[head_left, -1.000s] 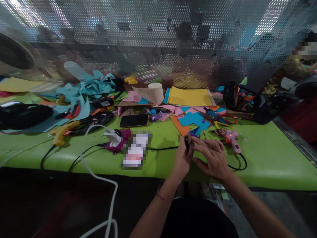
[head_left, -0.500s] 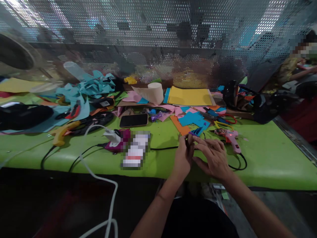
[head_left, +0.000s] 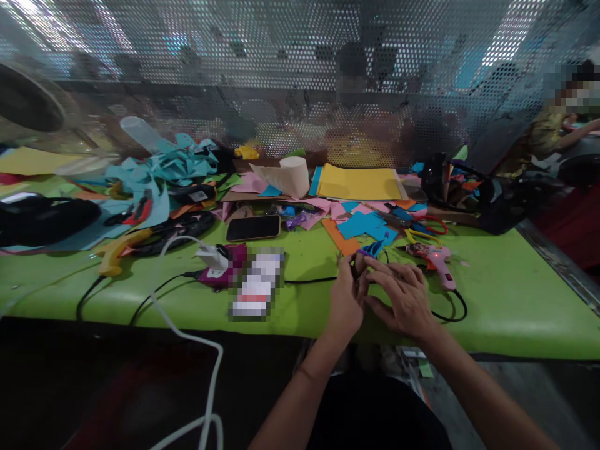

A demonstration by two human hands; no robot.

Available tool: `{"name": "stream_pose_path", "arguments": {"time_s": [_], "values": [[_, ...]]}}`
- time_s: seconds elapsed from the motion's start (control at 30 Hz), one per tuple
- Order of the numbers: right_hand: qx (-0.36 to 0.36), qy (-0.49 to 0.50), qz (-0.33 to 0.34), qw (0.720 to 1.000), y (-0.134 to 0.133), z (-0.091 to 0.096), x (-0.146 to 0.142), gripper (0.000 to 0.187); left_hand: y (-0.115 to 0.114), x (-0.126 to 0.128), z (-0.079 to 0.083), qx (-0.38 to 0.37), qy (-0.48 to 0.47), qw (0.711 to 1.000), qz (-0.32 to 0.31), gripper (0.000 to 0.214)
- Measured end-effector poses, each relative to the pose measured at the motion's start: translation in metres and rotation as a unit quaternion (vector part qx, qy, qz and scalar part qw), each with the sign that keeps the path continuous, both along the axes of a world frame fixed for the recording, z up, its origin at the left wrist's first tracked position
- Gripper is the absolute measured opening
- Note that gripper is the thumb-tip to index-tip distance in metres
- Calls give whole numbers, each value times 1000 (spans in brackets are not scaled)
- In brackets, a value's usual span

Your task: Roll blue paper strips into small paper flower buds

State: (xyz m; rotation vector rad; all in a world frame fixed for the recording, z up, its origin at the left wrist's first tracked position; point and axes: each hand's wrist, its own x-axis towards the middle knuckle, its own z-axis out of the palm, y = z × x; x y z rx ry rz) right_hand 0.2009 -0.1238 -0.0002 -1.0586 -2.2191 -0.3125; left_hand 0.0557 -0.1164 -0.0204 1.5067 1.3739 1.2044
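Observation:
My left hand [head_left: 347, 294] is closed around the lower part of a small blue-and-purple craft piece [head_left: 374, 247], whose fanned blue end sticks up past the fingers. Alongside it, my right hand [head_left: 400, 294] has its fingers stretched out and its thumb apart, the fingertips touching or very close to the piece near the left fingers. The part between the fingers is hidden. Just right of my right hand lies a pink glue gun [head_left: 438, 262] with a lit red light. Blue paper scraps [head_left: 360, 225] and an orange paper strip [head_left: 338, 237] lie beyond the hands.
A blurred-screen phone [head_left: 257, 284], a dark phone [head_left: 253, 227] and a purple power strip [head_left: 225, 269] with a white plug lie to the left. Further left is a yellow glue gun [head_left: 115, 253]. Yellow sheets [head_left: 359, 182] lie behind. A perforated metal panel [head_left: 281, 81] stands at the back.
The blue end of the craft piece has turned slightly and shows more of its fanned shape. Both hands stay in nearly the same place.

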Motion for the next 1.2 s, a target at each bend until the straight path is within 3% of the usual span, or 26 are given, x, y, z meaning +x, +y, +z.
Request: {"name": "stream_pose_path", "arguments": {"time_s": [0.23,0.8,1.0,1.2], "values": [[5,37,10,999,-2,-1,3,28,2,-2,0,-7,-110,994,-16,39],[-22,11,-13,1000,-1,0,1,30,4,-1,-6,6,-139,990,-31,35],[-26,46,-10,999,-1,-1,6,27,3,-1,-5,21,-111,993,-22,33],[-26,18,-17,999,1,1,2,26,4,0,-9,22,-92,996,-3,32]]}}
